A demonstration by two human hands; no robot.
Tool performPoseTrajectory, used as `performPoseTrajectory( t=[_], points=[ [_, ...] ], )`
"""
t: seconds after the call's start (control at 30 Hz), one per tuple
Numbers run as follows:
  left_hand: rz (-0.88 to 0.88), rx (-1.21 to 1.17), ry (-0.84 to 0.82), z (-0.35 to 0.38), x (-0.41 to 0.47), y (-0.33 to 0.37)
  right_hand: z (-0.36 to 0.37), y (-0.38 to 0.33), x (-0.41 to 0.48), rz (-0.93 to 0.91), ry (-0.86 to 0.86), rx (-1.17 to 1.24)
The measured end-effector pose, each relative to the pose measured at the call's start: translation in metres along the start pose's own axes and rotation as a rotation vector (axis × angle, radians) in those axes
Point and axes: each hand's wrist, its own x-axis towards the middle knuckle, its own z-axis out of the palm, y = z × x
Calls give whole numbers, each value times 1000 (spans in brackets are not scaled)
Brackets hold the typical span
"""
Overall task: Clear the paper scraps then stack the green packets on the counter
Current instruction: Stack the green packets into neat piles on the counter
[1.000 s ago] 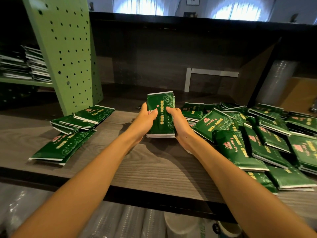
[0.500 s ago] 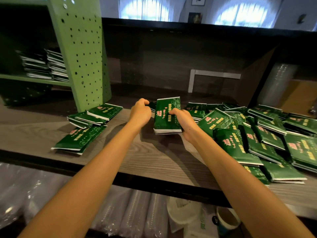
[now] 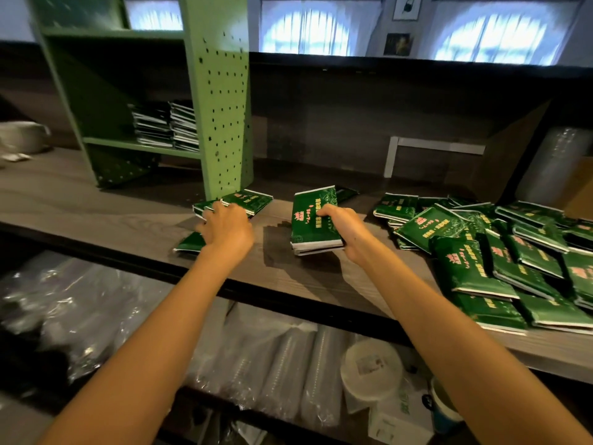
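Gripping a short stack of green packets [image 3: 313, 220] in the right hand [image 3: 345, 231]: pressing the thumb flat across the top packet's printed face, curling the other fingers round the right-hand edge and beneath, out of sight. Holding that stack tilted, far end raised, near end low over the wooden counter [image 3: 96, 200], and casting a shadow just to its left. Not showing clearly whether touching the wood or hanging just above it.

Reaching with the left hand [image 3: 226, 229] to a small pile of packets [image 3: 248, 200] at the foot of the green perforated shelf unit [image 3: 221, 107]. Laying the fingers [image 3: 218, 208] forward over the near edge of that pile, lightly bent and slightly spread, back of the hand turned up. Touching the packets, not closing round any as far as visible. Partly covering one more packet [image 3: 191, 244] lying near the counter's front edge.

Working beside a big loose heap of packets [image 3: 481, 252] spread over the right of the counter, near the held stack and well apart from the left pile. Facing tidy stacks [image 3: 167, 126] on the unit's shelf.
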Motion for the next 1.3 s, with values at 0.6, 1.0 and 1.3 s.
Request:
performPoseTrajectory(
  t=[0.6,1.0,1.3],
  points=[
    [279,-84,-154,35,-17,35,-34,9,-5,-7,135,-32],
    [187,-402,-408,40,20,108,-90,-2,26,-93,316,56],
    [72,-879,-132,49,53,129,-106,-2,46,-155,335,134]
  ],
)
